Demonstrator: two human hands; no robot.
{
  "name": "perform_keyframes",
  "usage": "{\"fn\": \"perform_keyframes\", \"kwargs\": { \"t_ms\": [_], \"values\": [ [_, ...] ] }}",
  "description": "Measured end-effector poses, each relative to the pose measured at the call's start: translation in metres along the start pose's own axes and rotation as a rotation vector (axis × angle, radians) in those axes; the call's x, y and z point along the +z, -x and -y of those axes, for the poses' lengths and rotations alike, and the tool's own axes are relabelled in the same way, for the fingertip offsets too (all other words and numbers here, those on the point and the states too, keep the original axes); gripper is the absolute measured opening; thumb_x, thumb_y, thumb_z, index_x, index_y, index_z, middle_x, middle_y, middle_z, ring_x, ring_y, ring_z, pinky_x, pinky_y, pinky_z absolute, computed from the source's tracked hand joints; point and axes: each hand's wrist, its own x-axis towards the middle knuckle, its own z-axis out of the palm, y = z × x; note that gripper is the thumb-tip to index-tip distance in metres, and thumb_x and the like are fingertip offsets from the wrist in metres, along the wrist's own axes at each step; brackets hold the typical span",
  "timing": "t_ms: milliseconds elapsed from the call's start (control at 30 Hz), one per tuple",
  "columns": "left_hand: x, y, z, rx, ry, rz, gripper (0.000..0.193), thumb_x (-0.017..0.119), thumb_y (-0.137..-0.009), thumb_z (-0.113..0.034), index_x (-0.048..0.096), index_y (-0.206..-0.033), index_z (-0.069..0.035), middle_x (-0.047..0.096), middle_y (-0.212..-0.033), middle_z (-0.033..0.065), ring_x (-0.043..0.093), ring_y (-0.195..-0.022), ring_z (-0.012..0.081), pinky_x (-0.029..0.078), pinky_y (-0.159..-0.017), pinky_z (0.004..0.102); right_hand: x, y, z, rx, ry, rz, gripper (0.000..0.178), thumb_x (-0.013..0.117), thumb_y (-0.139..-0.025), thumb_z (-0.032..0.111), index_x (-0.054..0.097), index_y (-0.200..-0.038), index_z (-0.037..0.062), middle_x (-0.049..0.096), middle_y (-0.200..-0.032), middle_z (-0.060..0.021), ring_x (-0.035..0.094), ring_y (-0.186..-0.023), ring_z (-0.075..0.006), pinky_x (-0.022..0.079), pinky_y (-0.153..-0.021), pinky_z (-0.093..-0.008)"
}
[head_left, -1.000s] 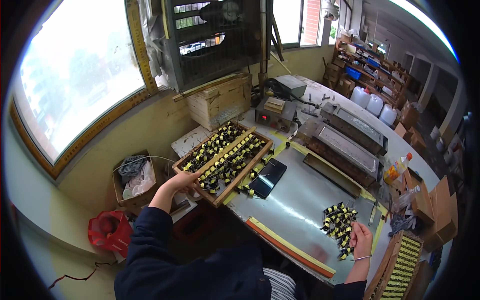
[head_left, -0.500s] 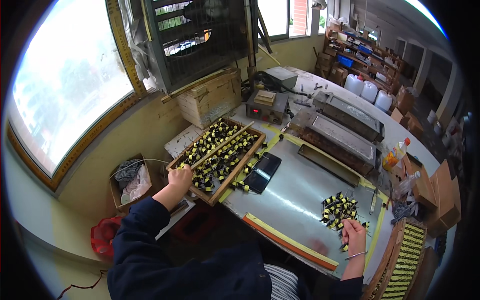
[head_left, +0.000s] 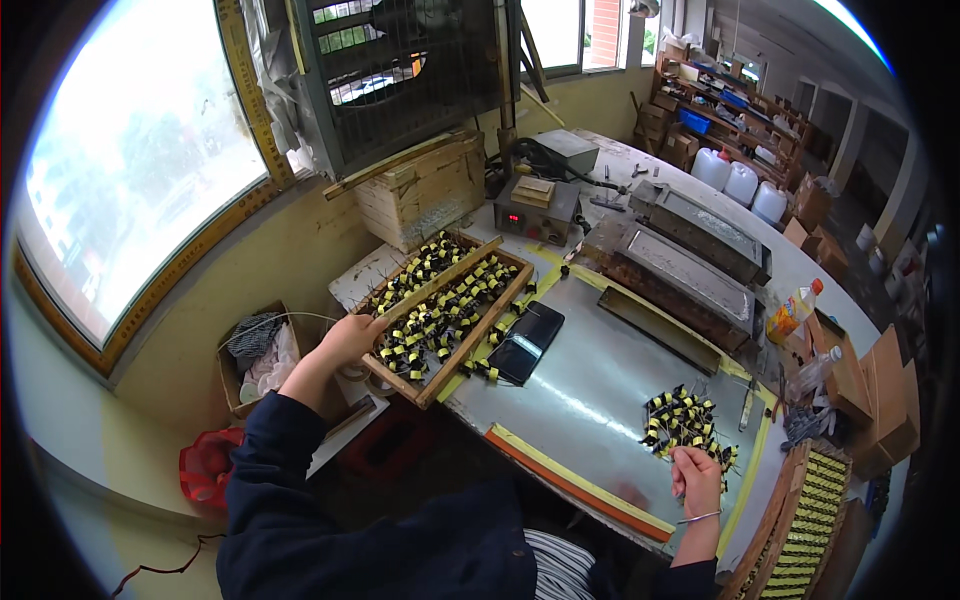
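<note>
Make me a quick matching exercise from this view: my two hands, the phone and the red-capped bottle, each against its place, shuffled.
Things
1. Left hand
2. Right hand
3. Dark phone
4. Red-capped bottle

Places
A. Lying on the metal sheet, just right of the wooden tray
B. At the right side of the table, by the cardboard boxes
C. At the near-left end of the wooden tray
D. At the near edge of the loose pile of black-and-yellow parts

Pairs: 1-C, 2-D, 3-A, 4-B
</note>
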Motion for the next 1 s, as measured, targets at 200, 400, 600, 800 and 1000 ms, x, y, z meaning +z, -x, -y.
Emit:
{"fn": "perform_keyframes", "kwargs": {
  "t_ms": [200,400,600,800,1000],
  "values": [
    [0.016,-0.041,0.012,-0.156,-0.062,0.134,0.049,0.041,-0.091,-0.048,0.065,-0.087,-0.005,0.066,-0.087,0.0145,0.062,-0.082,0.0305,0.048,-0.075,0.0397,-0.013,-0.033,0.001,0.009,-0.010,0.030,0.015,0.058,-0.088,0.015,0.063,-0.090,0.0008,0.051,-0.058,-0.0005,0.041,-0.043,-0.0055,0.036,-0.039,-0.0207],
    [0.064,-0.040,-0.054,-0.013,-0.745,-0.093,0.027,0.048,-0.090,-0.034,0.056,-0.086,-0.008,0.066,-0.084,0.0114,0.065,-0.080,0.0258,0.048,-0.067,0.0424,-0.034,-0.063,0.003,0.003,-0.046,0.023,0.014,0.059,-0.087,0.011,0.065,-0.090,-0.0007,0.053,-0.059,-0.0010,0.043,-0.044,-0.0052,0.036,-0.041,-0.0194],
    [0.134,-0.075,-0.054,0.086,-1.141,-0.258,0.015,0.049,-0.082,-0.016,0.052,-0.094,-0.008,0.063,-0.078,0.0052,0.063,-0.072,0.0203,0.043,-0.067,0.0381,-0.058,-0.114,-0.002,0.020,0.139,0.037,0.012,0.062,-0.085,0.011,0.067,-0.091,0.0010,0.057,-0.063,0.0008,0.048,-0.052,-0.0037,0.037,-0.044,-0.0180],
    [0.128,-0.095,-0.093,0.077,-0.905,-0.065,0.030,0.065,-0.076,-0.024,0.055,-0.097,-0.005,0.059,-0.098,0.0119,0.063,-0.087,0.0271,0.052,-0.069,0.0408,-0.078,-0.167,-0.027,0.015,0.332,-0.009,0.013,0.065,-0.083,0.013,0.067,-0.091,0.0033,0.061,-0.066,0.0002,0.052,-0.055,-0.0063,0.043,-0.050,-0.0222],
    [0.188,-0.081,-0.179,0.606,-0.255,-0.343,0.029,0.068,-0.073,-0.013,0.061,-0.100,-0.006,0.062,-0.092,0.0120,0.060,-0.085,0.0289,0.048,-0.071,0.0379,-0.078,-0.224,-0.047,-0.415,0.897,-0.299,0.011,0.067,-0.078,0.012,0.066,-0.086,0.0044,0.060,-0.076,-0.0033,0.057,-0.062,-0.0153,0.047,-0.056,-0.0277]
  ]
}}
